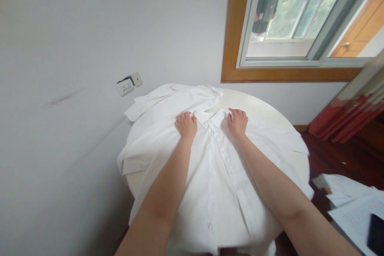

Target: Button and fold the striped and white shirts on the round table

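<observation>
A white button-up shirt lies spread front-up over a small round white table, its button placket running toward me. My left hand rests at the left side of the collar with fingers curled onto the fabric. My right hand sits at the right side of the collar, fingers curled and gripping the cloth. More white fabric, a second garment or a sleeve, lies bunched at the table's far left.
A white wall stands right behind the table, with a wall socket. A wood-framed window is at upper right. Red curtain hangs at the right. Papers and a dark object lie at lower right.
</observation>
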`<state>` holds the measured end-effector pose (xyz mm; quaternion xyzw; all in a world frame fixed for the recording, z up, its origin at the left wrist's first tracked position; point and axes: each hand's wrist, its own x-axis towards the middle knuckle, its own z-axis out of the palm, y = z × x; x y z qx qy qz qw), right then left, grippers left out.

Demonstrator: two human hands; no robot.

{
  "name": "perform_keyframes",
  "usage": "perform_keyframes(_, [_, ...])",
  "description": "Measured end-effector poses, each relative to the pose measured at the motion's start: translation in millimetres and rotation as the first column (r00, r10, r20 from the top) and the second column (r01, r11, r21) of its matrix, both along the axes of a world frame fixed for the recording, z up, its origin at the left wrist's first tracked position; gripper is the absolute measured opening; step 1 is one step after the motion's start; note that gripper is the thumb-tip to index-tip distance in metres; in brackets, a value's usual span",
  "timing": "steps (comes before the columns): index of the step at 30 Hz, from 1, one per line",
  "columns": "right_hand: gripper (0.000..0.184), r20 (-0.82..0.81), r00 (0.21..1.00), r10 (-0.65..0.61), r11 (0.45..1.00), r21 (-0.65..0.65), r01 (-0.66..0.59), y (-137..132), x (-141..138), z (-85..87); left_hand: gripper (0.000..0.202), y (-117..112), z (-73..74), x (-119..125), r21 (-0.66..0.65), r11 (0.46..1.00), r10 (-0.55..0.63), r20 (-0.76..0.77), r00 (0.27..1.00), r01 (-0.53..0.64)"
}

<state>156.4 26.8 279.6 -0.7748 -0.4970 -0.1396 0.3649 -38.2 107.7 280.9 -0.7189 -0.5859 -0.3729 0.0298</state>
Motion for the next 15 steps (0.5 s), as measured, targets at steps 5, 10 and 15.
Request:
perform_keyframes(5, [0.046, 0.11, 0.994, 0.009, 0.975, -0.221, 0.015, 12.7, 18.4, -1.8, 0.037, 12.1, 5.1, -1.2, 0.003, 1.0, -0.022, -0.223, 0.975, 0.023])
perform_keyframes(10, [0.051, 0.206, 0.964, 0.169, 0.856, -0.516, -0.04, 25.3, 40.9, 16.6, 0.047, 40.6, 28.3, -17.7, -0.174, 0.97, -0.237, -0.527, 0.816, 0.169])
perform_keyframes(15, [0.031, 0.249, 0.866, 0.434, 0.832, -0.48, -0.278, 26.1, 60.4, 33.6, 0.034, 57.8, 55.3, -36.8, -0.236, 0.891, -0.453, -0.533, 0.715, 0.389])
